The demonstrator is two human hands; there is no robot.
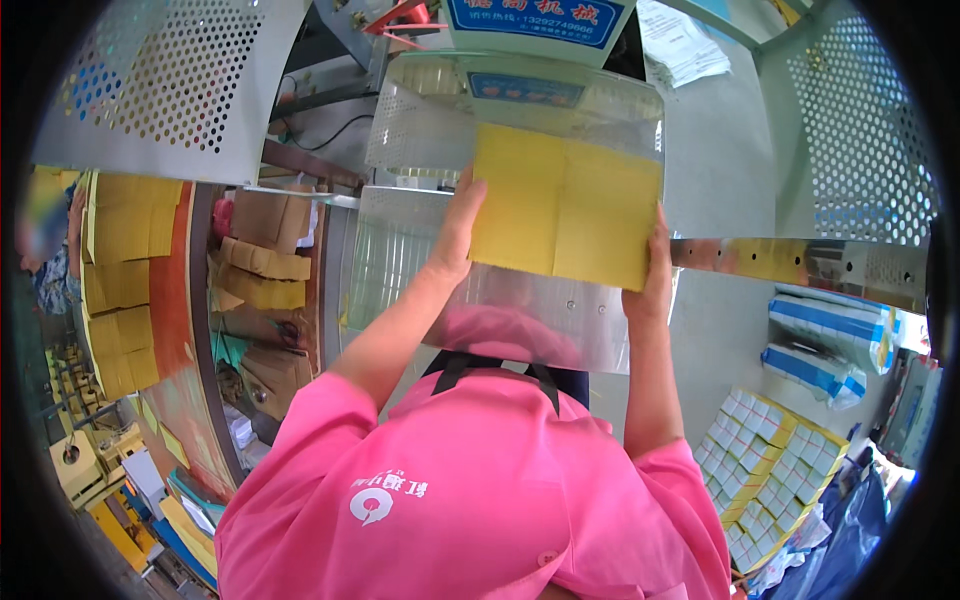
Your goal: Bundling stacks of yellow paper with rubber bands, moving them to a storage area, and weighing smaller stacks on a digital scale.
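Note:
Between my two hands is a yellow rectangular piece of paper or card (515, 200) with a line down its middle; whether it is one sheet or a stack I cannot tell. My left hand (460, 225) grips its left edge, thumb near the top face. At its lower right corner and right edge, my right hand (652, 275) closes on it from the side. The yellow piece is over a shiny metal machine table (600, 335), which mirrors my pink shirt. Fingers underneath the piece are hidden.
Perforated metal panels (860, 130) flank the machine on both sides, and a metal bar (800, 268) juts out to the right. Left is a wooden table (175, 340) with yellow card stacks (130, 285). Lower right are bundled small white packs (745, 440) and blue-white packages (830, 325).

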